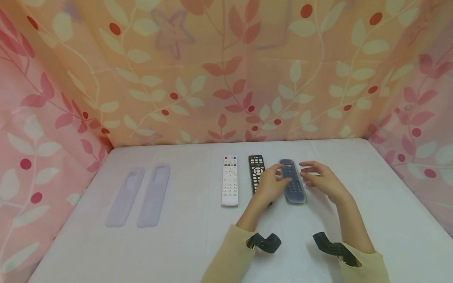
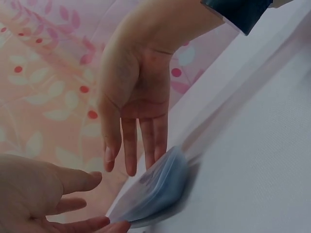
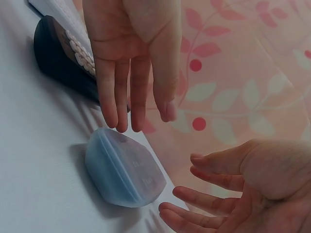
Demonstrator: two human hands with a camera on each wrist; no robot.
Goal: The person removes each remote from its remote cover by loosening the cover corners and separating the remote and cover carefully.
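A dark blue-grey remote control (image 1: 294, 189) in a translucent cover lies on the white table between the two hands. My left hand (image 1: 269, 184) is at its left side, fingers loosely bent, above part of a black remote control (image 1: 256, 163). On the other side is my right hand (image 1: 325, 182), fingers spread and relaxed. The right wrist view shows small gaps between both hands and the covered remote (image 3: 124, 167). In the left wrist view, the left fingertips come close to that remote (image 2: 167, 187); contact is hard to tell. Neither hand holds anything.
A white remote control (image 1: 230, 184) lies left of the black one. Two translucent, pale remote covers (image 1: 122, 208) lie side by side at the table's left. Patterned curtains (image 1: 226, 78) enclose the back and sides of the table (image 1: 191, 251).
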